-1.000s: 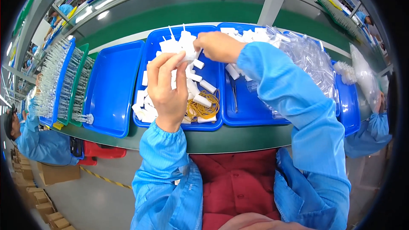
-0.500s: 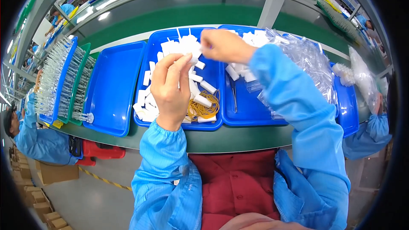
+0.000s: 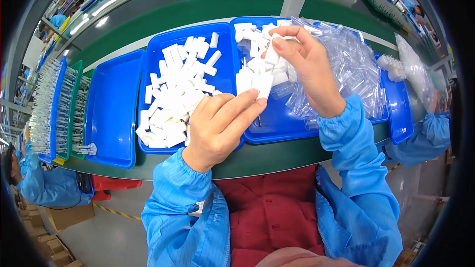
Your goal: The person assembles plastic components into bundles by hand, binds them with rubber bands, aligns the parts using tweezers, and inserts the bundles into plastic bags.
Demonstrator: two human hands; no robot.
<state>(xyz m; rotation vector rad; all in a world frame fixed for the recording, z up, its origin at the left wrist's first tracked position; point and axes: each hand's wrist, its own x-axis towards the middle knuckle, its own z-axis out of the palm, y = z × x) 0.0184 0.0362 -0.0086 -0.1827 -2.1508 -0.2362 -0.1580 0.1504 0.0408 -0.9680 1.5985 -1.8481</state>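
Above the right-hand blue tray [image 3: 307,136], my right hand [image 3: 314,66] pinches a short white cylinder [image 3: 272,55] between thumb and fingertips. Lower and to its left, my left hand [image 3: 215,128] is closed, its fingertips on another white cylinder [image 3: 264,85]. The two pieces are near each other; whether they touch is unclear. Loose white cylinders [image 3: 173,89] fill the middle blue tray [image 3: 227,49], partly behind my left hand. More lie at the back of the right-hand tray, beside a heap of clear plastic tubes [image 3: 341,69].
Left of the middle tray stands another blue tray [image 3: 111,113]. Racks of thin clear parts [image 3: 49,113] stand farther left. A small blue tray [image 3: 400,118] and a clear plastic bag [image 3: 415,64] are at the right. A person in blue [image 3: 49,178] sits at the left, another [image 3: 420,131] at the right.
Both hands have moved from over the middle tray toward the right-hand tray and drawn apart. The view has shifted a little, and the yellow rubber bands are mostly hidden now.
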